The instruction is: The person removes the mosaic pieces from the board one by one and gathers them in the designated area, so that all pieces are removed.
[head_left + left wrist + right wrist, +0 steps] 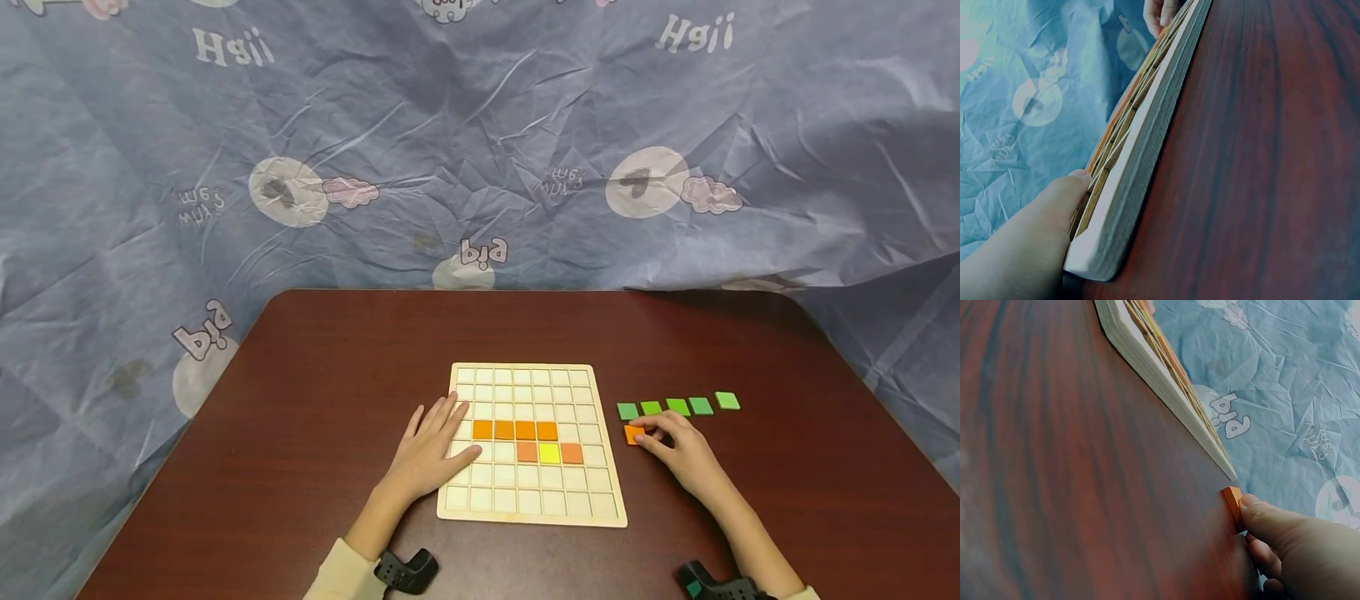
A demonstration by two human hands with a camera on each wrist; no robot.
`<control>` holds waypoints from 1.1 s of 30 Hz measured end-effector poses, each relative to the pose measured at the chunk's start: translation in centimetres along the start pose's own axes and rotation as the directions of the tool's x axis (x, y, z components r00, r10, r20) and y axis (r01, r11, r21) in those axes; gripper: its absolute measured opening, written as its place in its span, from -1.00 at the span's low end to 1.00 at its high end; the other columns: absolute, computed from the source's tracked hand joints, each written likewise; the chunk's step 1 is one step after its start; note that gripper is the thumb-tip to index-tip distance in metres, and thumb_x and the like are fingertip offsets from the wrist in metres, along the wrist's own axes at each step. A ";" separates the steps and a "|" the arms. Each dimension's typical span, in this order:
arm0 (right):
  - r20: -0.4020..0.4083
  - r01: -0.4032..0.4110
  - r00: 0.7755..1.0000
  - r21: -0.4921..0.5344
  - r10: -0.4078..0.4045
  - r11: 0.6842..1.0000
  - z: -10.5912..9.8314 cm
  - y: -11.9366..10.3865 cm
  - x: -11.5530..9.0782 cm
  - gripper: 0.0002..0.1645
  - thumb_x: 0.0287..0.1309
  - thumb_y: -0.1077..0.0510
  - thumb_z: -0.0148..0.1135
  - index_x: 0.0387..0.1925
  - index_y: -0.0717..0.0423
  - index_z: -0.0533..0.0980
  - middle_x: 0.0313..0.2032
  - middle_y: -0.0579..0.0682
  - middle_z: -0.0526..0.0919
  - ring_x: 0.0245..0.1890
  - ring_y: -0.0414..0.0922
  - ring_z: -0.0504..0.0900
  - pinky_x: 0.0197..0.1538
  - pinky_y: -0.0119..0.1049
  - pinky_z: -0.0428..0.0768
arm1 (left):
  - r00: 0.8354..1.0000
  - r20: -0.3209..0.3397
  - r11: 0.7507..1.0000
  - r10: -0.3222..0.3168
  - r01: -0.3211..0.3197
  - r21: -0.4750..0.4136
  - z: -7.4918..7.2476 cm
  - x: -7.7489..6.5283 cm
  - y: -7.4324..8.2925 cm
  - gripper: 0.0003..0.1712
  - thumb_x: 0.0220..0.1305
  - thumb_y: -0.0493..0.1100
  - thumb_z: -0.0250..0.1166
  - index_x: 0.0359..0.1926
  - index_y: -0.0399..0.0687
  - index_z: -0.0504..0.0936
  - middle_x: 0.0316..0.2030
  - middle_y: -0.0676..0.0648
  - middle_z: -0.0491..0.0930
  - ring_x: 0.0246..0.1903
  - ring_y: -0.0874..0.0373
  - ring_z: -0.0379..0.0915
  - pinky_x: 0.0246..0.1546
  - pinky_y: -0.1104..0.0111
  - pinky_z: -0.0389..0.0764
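Observation:
A pale wooden grid board (531,504) lies on the table with square cells. Along one row sit several orange tiles (504,430); below them a yellow tile (550,453) lies between two salmon-orange tiles (572,453). My left hand (429,450) rests on the board's left edge, fingers spread and straight. To the right of the board, my right hand (681,450) pinches an orange tile (633,435) between thumb and fingers. In the right wrist view that orange tile (1232,505) is at the thumb tip, close to the tabletop.
A row of several green tiles (677,407) lies on the table just beyond my right hand. The dark red-brown table (360,358) reaches back to a grey-blue printed cloth (420,125) hanging behind it. Black bands (407,572) are on both wrists.

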State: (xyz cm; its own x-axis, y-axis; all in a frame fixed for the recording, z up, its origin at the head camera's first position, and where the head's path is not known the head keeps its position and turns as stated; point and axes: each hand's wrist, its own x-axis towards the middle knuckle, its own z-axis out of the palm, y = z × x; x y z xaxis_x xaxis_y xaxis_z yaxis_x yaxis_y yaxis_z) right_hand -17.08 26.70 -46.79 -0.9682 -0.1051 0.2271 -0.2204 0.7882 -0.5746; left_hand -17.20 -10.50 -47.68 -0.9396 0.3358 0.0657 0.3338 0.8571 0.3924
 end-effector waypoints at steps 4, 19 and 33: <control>0.010 -0.010 1.000 -0.010 0.010 1.000 -0.1 -0.1 0.1 -0.76 0.07 0.06 0.25 -0.22 0.05 0.61 -0.31 -0.08 0.48 -0.42 -0.36 0.30 -0.39 -0.45 0.27 | 1.000 -0.009 1.000 0.007 -0.007 -0.005 0.0 0.1 0.0 -0.16 0.19 0.39 -0.09 0.39 0.14 0.05 0.42 0.01 -0.07 0.41 0.08 -0.15 0.37 0.03 -0.22; -0.001 -0.014 1.000 0.004 0.014 1.000 0.0 0.0 -0.2 -0.75 0.12 0.03 0.20 -0.19 0.03 0.61 -0.30 -0.11 0.48 -0.40 -0.36 0.31 -0.38 -0.45 0.27 | 1.000 -0.001 1.000 -0.004 0.004 0.010 0.0 0.0 0.0 -0.16 0.18 0.40 -0.12 0.40 0.16 0.03 0.42 0.04 -0.09 0.41 0.12 -0.16 0.37 0.07 -0.23; -0.123 -0.016 0.992 0.026 0.019 1.000 -0.3 -2.1 -0.2 -0.80 0.16 0.12 0.16 -0.20 0.07 0.58 -0.34 -0.09 0.49 -0.40 -0.44 0.29 -0.37 -0.50 0.32 | 1.000 -0.001 1.000 0.003 -0.003 0.004 0.0 0.0 0.0 -0.17 0.19 0.39 -0.10 0.40 0.18 0.03 0.42 0.05 -0.09 0.41 0.10 -0.16 0.37 0.05 -0.23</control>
State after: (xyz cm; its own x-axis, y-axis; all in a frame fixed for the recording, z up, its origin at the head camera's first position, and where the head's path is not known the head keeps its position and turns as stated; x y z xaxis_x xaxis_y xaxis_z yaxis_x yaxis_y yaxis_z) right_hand -16.41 25.25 -45.35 -0.9502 -0.0143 0.3112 -0.2076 0.7739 -0.5983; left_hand -17.23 -10.54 -47.66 -0.9388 0.3376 0.0680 0.3366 0.8578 0.3883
